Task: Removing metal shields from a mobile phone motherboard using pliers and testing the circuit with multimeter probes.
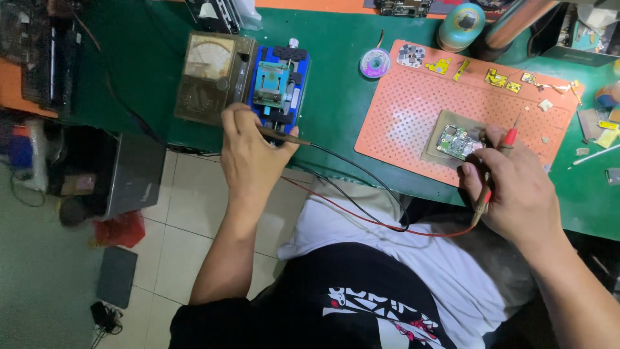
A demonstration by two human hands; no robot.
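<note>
The left hand (248,155) grasps a black test probe (284,136), with its fingers closed around the shaft. Just above this hand stands a blue clamp fixture (279,85) that holds a small board, and beside it, further left, lies an analog multimeter (208,74). The right hand (513,194) is clenched around a red test probe (498,165); the tip points up, next to a small circuit board (457,142), which rests on a square pad just above the fingers, on the orange perforated mat (413,116). The probes seem ready, but neither tip clearly touches a board, so the measuring itself looks not yet done. Small loose parts (496,78) lie further up the mat.
</note>
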